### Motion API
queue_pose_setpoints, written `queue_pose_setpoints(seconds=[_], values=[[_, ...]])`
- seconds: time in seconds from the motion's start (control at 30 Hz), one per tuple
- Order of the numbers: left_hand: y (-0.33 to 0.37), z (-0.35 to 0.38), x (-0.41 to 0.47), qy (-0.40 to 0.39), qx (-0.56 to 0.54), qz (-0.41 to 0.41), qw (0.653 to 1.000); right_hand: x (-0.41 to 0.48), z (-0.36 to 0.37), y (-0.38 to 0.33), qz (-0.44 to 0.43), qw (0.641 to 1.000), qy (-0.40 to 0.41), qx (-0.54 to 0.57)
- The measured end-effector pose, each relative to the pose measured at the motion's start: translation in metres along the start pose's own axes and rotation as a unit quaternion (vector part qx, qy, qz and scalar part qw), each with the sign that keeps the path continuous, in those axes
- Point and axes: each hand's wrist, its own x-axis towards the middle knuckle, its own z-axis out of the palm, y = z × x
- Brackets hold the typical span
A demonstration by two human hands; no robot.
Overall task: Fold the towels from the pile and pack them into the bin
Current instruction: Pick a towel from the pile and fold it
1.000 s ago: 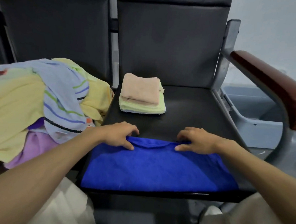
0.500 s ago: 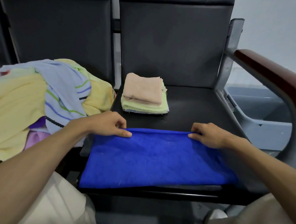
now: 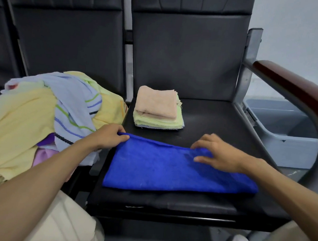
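A blue towel [image 3: 163,167], folded into a long band, lies across the front of the black chair seat [image 3: 208,120]. My left hand [image 3: 109,136] pinches its far left corner. My right hand [image 3: 214,154] sits blurred over the far right edge, fingers spread and bent on the cloth. Behind the blue towel stands a small stack of folded towels [image 3: 157,109], peach on top of pale green. The pile of unfolded towels [image 3: 37,116], yellow, striped light blue and purple, covers the seat to the left. A grey bin [image 3: 287,143] stands on the floor at the right, past the armrest.
A dark red armrest [image 3: 292,89] on a grey metal frame separates the seat from the bin. Black chair backs rise behind both seats. My knees in light trousers show at the bottom corners.
The far edge of the blue towel was pulled out straight, then my right hand shifted left and inward over the cloth. My left hand stays at the left corner.
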Motion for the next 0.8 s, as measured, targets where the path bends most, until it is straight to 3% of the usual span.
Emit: queue_pose_setpoints(seconds=[0.07,0.13,0.27,0.37,0.5,0.6,0.7,0.8], values=[[0.006,-0.005,-0.007,-0.038,-0.036,-0.036,0.998,-0.001,0.004,-0.015,-0.036,0.993,-0.098,0.051],[0.01,-0.01,-0.016,-0.099,-0.064,-0.059,0.991,-0.003,0.009,-0.021,-0.045,0.985,-0.164,0.035],[0.005,-0.011,-0.025,-0.159,-0.081,-0.054,0.982,-0.006,0.015,-0.021,-0.033,0.985,-0.169,0.027],[0.007,-0.012,-0.03,-0.137,-0.15,-0.005,0.979,-0.004,0.021,-0.028,-0.033,0.988,-0.151,0.007],[0.018,-0.013,-0.039,-0.091,-0.146,0.079,0.982,-0.003,0.023,-0.032,-0.034,0.986,-0.151,0.055],[0.034,-0.011,-0.046,-0.004,-0.23,0.086,0.969,-0.002,0.001,-0.026,-0.029,0.985,-0.13,0.107],[0.06,-0.009,-0.049,0.044,-0.326,0.065,0.942,-0.002,-0.031,-0.007,-0.011,0.997,-0.056,0.057],[0.096,-0.006,-0.044,0.065,-0.385,0.05,0.919,-0.013,-0.054,0.023,0.066,0.998,0.002,0.022]])
